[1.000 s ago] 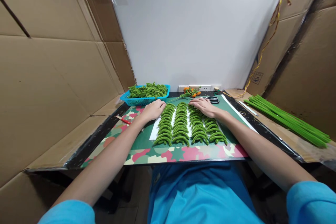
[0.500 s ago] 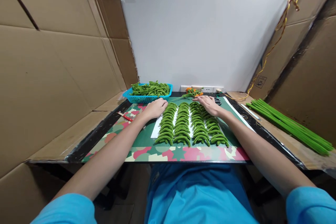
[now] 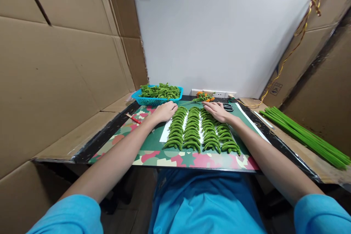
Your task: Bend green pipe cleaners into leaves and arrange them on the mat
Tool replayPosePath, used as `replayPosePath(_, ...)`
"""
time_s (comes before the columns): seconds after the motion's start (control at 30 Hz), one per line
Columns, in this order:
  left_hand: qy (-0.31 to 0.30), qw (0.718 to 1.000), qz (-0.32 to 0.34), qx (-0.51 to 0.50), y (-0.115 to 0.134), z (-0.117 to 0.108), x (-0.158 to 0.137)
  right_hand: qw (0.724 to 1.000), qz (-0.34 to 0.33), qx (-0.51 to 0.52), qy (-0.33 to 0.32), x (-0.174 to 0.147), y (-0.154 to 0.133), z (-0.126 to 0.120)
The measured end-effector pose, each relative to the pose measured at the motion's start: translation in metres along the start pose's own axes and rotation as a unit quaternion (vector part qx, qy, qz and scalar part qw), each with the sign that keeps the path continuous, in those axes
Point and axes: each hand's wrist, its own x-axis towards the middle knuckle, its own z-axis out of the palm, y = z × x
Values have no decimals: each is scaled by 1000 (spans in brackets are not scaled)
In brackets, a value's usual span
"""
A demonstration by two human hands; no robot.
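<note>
Four columns of curved, fuzzy green pieces (image 3: pixel 192 128), like bent chenille stems, lie on white paper (image 3: pixel 165 134) over a green mat. My left hand (image 3: pixel 166 111) rests palm down at the far end of the leftmost column, fingers close together and lying low; I see nothing held in it. Across the far ends of the two right columns lies my right hand (image 3: pixel 216 111), its fingers stretched out flat and touching the pieces. Behind the hands, an orange flower (image 3: pixel 205 97) with green leaves and a thin stem lies at the back.
A blue basket (image 3: pixel 157 101) heaped with green pieces stands at the back left. A red-handled tool (image 3: pixel 133 119) lies left of my forearm. Black-handled scissors (image 3: pixel 228 107) sit beyond my right hand. Long green stems (image 3: pixel 304 135) lie at right. Cardboard walls (image 3: pixel 74 51) flank the table.
The view has shifted slightly, so the scene sits a little further right. Both hands stay at the far ends of the columns, with hardly any movement.
</note>
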Motion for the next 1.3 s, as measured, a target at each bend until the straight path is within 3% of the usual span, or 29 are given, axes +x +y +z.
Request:
replayPosePath(0.53, -3, 1000, 5, 8, 1, 1, 1, 995, -43, -62, 73, -19, 8, -16)
replayPosePath(0.9, 4, 1000, 4, 7, 1, 1, 1, 988, 39, -83, 123, -24, 41, -19)
replayPosePath(1.3, 5, 1000, 2, 13, 3, 0, 1, 990, 51, -62, 112, -24, 51, -12)
